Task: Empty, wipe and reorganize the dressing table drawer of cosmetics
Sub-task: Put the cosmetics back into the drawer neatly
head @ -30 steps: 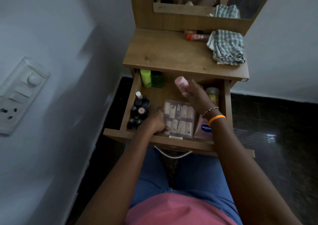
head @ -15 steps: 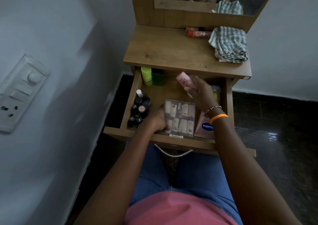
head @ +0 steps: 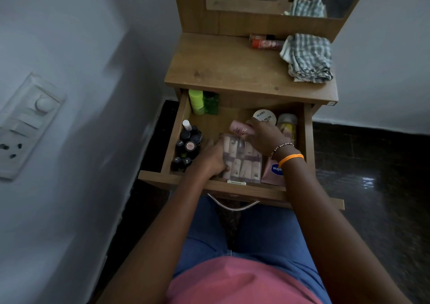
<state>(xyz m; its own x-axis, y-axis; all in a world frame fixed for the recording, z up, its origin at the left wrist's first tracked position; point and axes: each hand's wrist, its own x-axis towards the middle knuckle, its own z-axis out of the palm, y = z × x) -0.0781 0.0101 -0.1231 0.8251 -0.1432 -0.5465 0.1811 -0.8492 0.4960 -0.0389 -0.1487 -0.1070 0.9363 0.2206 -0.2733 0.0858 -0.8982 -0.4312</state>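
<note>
While bottles [head: 187, 146] crowd left, cloth [head: 307, 58] above.

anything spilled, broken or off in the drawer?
No spill or damage visible. Only oddity: the pink bottle lies tipped on its side in the right hand, while the nail polish bottles at the drawer's left stand upright.

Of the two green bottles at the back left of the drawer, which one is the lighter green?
The lime-green bottle, nearest the drawer's left wall. The dark green bottle beside it, on its right, is deeper in colour and looks translucent.
</note>
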